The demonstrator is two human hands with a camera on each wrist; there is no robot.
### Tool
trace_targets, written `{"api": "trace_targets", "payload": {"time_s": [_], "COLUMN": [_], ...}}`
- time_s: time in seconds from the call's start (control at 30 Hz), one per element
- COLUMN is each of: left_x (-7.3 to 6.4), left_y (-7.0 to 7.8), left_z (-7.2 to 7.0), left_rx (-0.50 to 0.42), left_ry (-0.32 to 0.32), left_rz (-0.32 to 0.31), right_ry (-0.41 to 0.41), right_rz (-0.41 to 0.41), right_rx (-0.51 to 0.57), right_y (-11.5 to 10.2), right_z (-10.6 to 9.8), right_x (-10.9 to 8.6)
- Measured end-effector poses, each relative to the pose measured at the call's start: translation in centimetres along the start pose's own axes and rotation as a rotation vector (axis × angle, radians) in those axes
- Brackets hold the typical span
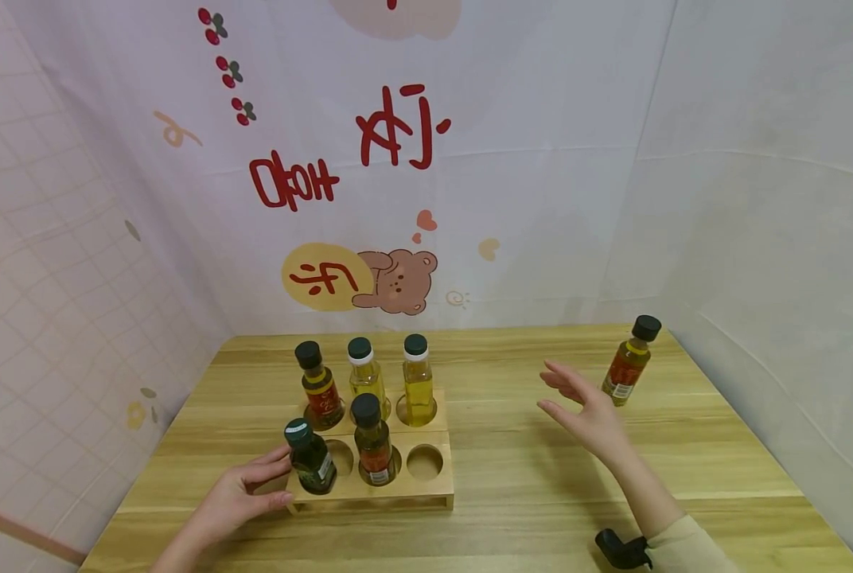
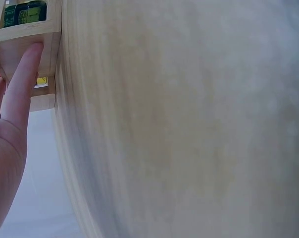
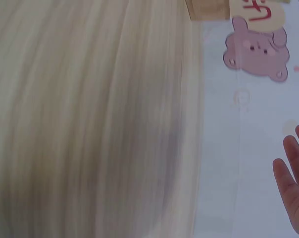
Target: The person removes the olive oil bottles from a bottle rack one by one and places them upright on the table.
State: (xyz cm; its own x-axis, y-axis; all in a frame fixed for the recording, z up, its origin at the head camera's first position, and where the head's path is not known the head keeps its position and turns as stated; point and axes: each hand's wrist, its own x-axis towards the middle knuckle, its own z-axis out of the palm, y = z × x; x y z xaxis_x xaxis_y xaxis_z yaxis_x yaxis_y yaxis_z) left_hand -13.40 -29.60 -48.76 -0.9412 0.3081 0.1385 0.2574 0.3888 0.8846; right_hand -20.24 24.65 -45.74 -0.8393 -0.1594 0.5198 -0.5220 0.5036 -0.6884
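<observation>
My left hand (image 1: 235,495) rests at the left end of a wooden bottle rack (image 1: 434,434), thumb at its front corner. In the left wrist view, a straight finger (image 2: 22,89) touches the rack's end panel (image 2: 16,52). Right beside that hand, a dark green bottle (image 1: 313,463) stands in the front left hole. A red-labelled bottle (image 1: 375,454) fills the front middle hole; the front right hole is vacant. My right hand (image 1: 590,415) hovers over the table with fingers extended and nothing held, left of another red-labelled bottle (image 1: 625,372).
The rack's back row holds a red-labelled bottle (image 1: 322,391) and two yellow oil bottles, one in the middle (image 1: 366,382) and one at right (image 1: 418,394). A printed white curtain (image 1: 527,199) hangs behind the wooden table (image 1: 512,493).
</observation>
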Motion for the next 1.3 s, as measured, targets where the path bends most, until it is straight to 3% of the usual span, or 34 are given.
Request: {"api": "trace_targets", "payload": {"time_s": [0.4,0.73,1.03,1.3], "left_x": [0.0,0.0,0.0,0.1], "left_y": [-0.4,-0.2,-0.3,-0.3], "left_z": [-0.1,-0.1,-0.1,-0.1], "left_rx": [-0.025,-0.017,-0.035,-0.002], "left_ry": [-0.015,-0.007,-0.009,-0.008], "left_rz": [0.023,-0.031,0.001,-0.008], "right_ry": [-0.078,-0.156,-0.235,-0.364], "right_rz": [-0.12,-0.2,-0.288,-0.26], "right_rx": [0.102,0.185,0.222,0.27], "right_y": [-2.8,-6.0,-9.0,-9.6], "right_z": [4.3,7.4,9.9,11.8], "right_x": [0.7,1.3,1.5,1.5]}}
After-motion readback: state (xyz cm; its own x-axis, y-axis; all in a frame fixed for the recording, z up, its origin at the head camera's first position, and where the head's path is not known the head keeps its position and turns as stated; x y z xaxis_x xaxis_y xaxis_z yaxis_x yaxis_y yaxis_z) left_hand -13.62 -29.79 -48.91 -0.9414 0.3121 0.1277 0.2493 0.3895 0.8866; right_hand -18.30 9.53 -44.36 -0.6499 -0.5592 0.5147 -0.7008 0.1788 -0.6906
